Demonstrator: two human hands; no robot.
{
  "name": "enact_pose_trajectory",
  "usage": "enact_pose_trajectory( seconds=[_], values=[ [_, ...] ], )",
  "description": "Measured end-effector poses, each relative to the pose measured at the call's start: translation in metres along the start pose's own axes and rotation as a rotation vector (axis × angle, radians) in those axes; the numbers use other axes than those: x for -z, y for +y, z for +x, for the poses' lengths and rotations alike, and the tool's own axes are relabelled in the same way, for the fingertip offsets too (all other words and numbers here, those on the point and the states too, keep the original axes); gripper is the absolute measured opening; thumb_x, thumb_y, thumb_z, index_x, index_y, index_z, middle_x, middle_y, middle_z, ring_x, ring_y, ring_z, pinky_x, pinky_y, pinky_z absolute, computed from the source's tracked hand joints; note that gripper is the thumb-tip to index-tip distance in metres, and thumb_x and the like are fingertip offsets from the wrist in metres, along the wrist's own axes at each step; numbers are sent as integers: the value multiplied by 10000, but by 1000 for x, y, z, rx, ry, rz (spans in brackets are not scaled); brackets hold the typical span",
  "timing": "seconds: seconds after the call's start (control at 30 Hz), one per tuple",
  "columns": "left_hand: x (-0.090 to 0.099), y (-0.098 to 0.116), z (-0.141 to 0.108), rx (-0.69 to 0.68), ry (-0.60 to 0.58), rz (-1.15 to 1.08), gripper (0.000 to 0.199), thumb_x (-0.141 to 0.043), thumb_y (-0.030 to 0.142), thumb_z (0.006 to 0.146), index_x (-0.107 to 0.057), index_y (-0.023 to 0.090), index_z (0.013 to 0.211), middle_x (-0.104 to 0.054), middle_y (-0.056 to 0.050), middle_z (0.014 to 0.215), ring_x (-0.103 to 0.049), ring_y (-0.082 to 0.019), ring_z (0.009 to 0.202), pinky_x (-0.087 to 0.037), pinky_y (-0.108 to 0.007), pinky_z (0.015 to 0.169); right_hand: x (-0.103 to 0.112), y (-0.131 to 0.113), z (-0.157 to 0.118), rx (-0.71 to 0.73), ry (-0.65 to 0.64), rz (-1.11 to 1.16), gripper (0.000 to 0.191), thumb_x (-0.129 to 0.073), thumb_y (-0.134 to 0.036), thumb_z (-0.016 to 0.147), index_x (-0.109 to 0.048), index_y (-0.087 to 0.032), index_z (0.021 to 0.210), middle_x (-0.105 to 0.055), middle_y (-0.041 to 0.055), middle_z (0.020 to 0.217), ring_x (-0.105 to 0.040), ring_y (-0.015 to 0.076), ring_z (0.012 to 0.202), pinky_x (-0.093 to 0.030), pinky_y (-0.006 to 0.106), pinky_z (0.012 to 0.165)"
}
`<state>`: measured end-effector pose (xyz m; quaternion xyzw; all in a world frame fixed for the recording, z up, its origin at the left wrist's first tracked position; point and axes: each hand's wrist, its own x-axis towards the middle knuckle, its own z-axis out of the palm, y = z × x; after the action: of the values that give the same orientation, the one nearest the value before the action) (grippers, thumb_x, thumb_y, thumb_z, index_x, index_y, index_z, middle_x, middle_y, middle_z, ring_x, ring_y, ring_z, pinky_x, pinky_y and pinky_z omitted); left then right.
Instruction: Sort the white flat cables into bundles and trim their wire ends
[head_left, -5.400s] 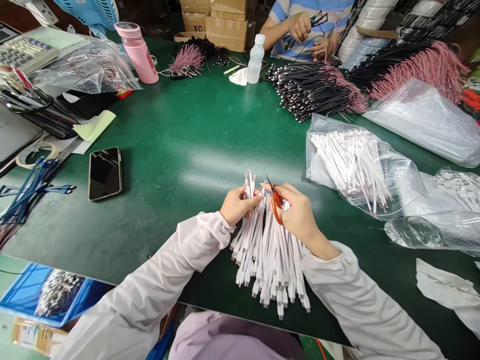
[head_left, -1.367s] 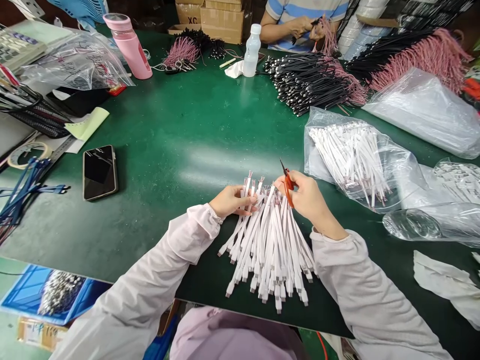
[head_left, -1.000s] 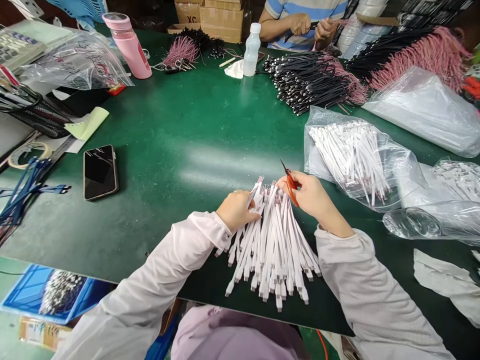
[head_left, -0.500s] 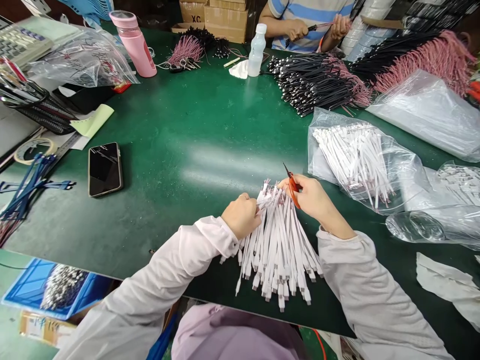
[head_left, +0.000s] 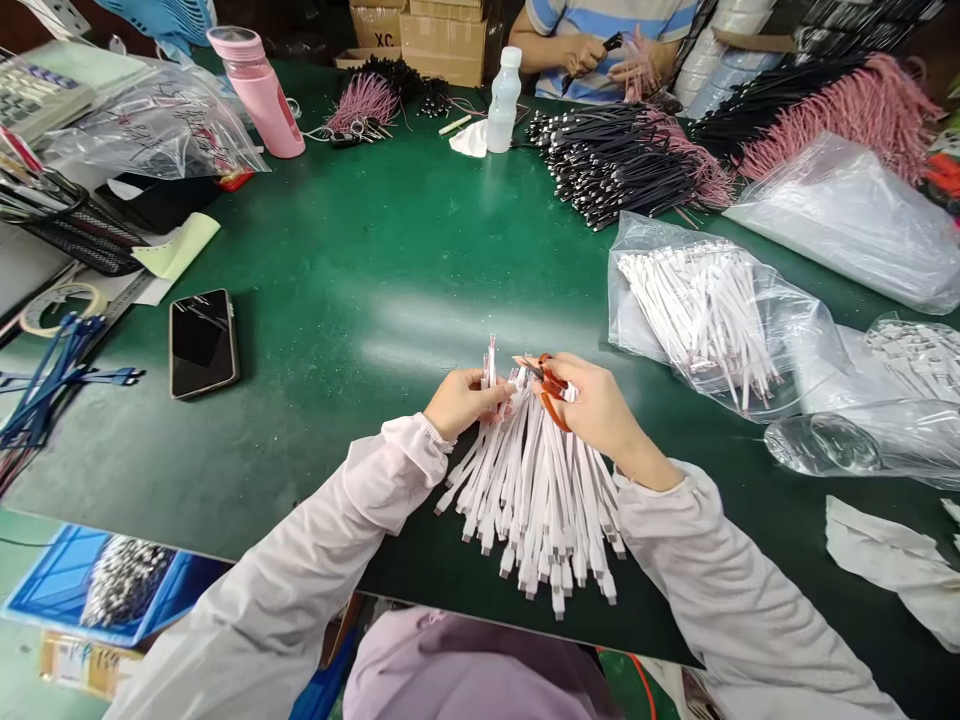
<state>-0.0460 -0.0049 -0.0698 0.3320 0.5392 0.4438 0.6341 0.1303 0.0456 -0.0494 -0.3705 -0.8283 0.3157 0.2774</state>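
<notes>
A fanned pile of white flat cables [head_left: 536,500] lies on the green table [head_left: 337,250] in front of me, plug ends toward me and thin pinkish wire ends away. My left hand [head_left: 466,400] pinches a few of these cables near their wire ends, which stick up above the fingers. In my right hand [head_left: 600,400] is a pair of orange-handled scissors [head_left: 555,400]. Its blades point left, over the wire ends of the pile and close to my left fingertips. Whether the blades touch a wire cannot be made out.
Clear bags of white cables [head_left: 705,310] lie to the right. Bundles of black cables [head_left: 615,160] sit at the back right, before a co-worker's hands [head_left: 589,58]. A phone [head_left: 202,343], a pink bottle [head_left: 262,95] and a blue bin [head_left: 142,625] are left.
My left hand has shifted left and turned, now holding cables upright. The scissors have swung from pointing up and away to pointing left over the pile. Some cables have spread leftward.
</notes>
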Motion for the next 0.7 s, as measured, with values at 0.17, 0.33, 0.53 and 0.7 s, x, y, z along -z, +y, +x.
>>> enact_pose_trajectory(
  seconds=[0.17, 0.33, 0.53, 0.7],
  values=[
    [2, 1, 1, 9, 35, -100, 158, -759, 197, 682, -643, 110, 745, -608, -1, 645, -604, -101, 606, -477, -189, 513, -3, -2, -2, 110, -96, -39, 376, -521, -150, 807, -681, -203, 1144, -578, 41, 843, -589, 172, 778, -482, 274, 718],
    [2, 0, 2, 12, 41, -126, 179, -766, 218, 686, -629, 111, 731, -612, -6, 628, -598, -105, 611, -477, -205, 537, -6, 0, -3, 100, -55, -71, 316, -512, -143, 802, -698, -196, 1052, -585, 46, 856, -603, 169, 779, -480, 261, 717],
    [2, 2, 1, 14, 53, -136, 268, -800, 304, 664, -620, 113, 713, -607, -6, 627, -571, -90, 591, -467, -212, 554, -4, 3, -1, 40, 25, -46, 141, -539, -221, 821, -637, -188, 725, -546, 34, 741, -555, 174, 699, -441, 274, 638],
    [1, 1, 0, -5, 51, -108, 286, -809, 336, 645, -631, 120, 704, -611, -6, 626, -579, -108, 640, -487, -226, 581, -5, 1, 0, 2, 7, -36, 186, -530, -276, 845, -646, -187, 731, -469, 12, 689, -485, 160, 637, -399, 283, 602]
  ],
)
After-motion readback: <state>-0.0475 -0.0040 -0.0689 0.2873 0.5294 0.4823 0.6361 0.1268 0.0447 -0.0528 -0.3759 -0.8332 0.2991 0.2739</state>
